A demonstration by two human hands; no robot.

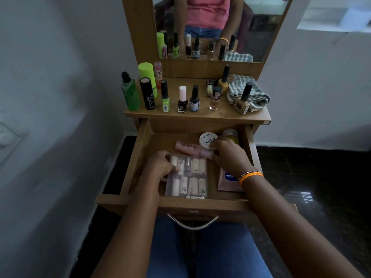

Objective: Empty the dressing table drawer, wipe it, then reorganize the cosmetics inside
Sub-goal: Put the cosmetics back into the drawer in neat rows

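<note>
The wooden drawer [138, 157] is pulled out toward me. Inside lies a clear plastic case of artificial nails [189, 177], and my left hand [160, 165] grips its left edge. My right hand [228, 155] rests over a pink bottle [188, 148] lying on its side, fingers touching it and the white round nail polish remover tub [207, 139]. A yellow-capped bottle [232, 135] sits in the back right corner. A pink Vaseline tube [226, 180] lies along the right side, partly under my wrist.
The shelf above [196, 114] holds a green bottle [130, 93], a black stick [147, 93], a lime green tube [146, 72], several nail polish bottles and a folded checked cloth [249, 93]. A mirror [210, 27] rises behind. A metal handle [192, 222] hangs at the drawer front.
</note>
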